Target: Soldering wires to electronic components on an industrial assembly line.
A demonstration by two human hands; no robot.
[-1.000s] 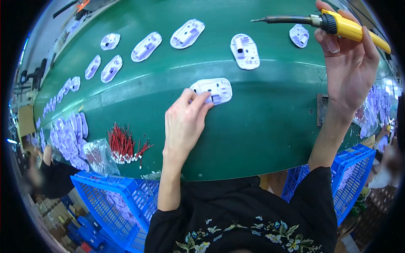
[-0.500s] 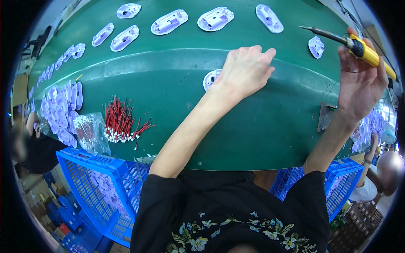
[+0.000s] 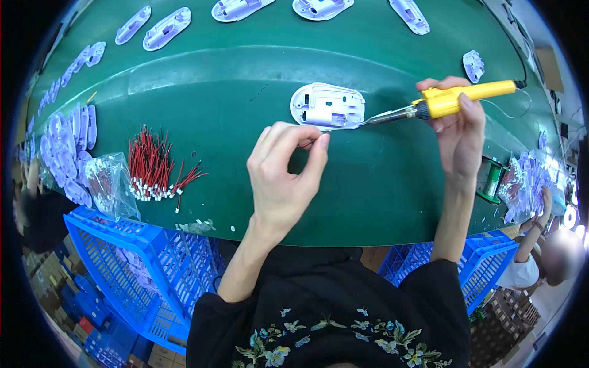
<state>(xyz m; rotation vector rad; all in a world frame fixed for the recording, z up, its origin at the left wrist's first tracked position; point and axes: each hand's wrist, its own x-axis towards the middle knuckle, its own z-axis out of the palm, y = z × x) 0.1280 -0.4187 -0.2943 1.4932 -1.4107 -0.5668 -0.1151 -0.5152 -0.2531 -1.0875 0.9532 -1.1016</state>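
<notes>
bunch of red wire leads [image 3: 154,165] on the green belt [image 3: 202,86], clear plastic bag [image 3: 109,184] beside them, blue plastic crates [image 3: 132,270] below

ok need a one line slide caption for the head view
Right hand brings a yellow soldering iron to a white plastic shell on the green belt; left hand pinches something thin beside it.

Green conveyor belt [image 3: 233,73], white plastic housings [image 3: 328,105], red wire bundle [image 3: 153,165], clear bag [image 3: 110,184]
</notes>
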